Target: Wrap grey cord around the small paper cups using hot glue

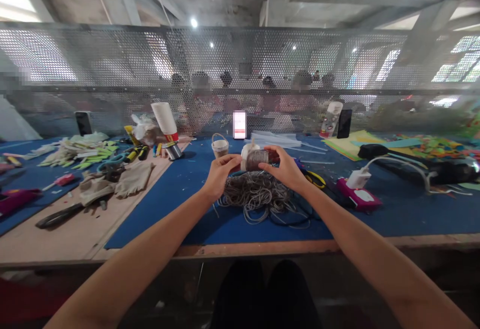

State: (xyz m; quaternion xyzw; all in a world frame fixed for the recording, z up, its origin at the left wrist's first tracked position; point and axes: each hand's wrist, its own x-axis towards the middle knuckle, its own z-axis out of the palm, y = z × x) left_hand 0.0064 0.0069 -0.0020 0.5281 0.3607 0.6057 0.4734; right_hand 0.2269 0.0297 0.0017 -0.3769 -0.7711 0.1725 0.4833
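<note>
Between both hands, above the blue work surface, is a small white cup [257, 160] tipped on its side, part of it wound with grey-brown cord. My left hand [221, 173] pinches its left end with thumb and fingers. On the other end, my right hand [282, 165] has its fingers and thumb closed around the wrapped part. A tangled heap of the same grey cord [262, 196] lies directly below the hands. Just behind my left hand stands a small cup-shaped basket [220, 147] with an arched handle.
A lit phone [240, 124] stands ahead, before a perforated metal screen [243, 59]. Leaning stacked paper cups [164, 118] are at back left, near gloves [135, 179] and scissors [112, 160]. On the right lie a white charger plug [359, 176], a magenta box [358, 196] and coloured paper [345, 145].
</note>
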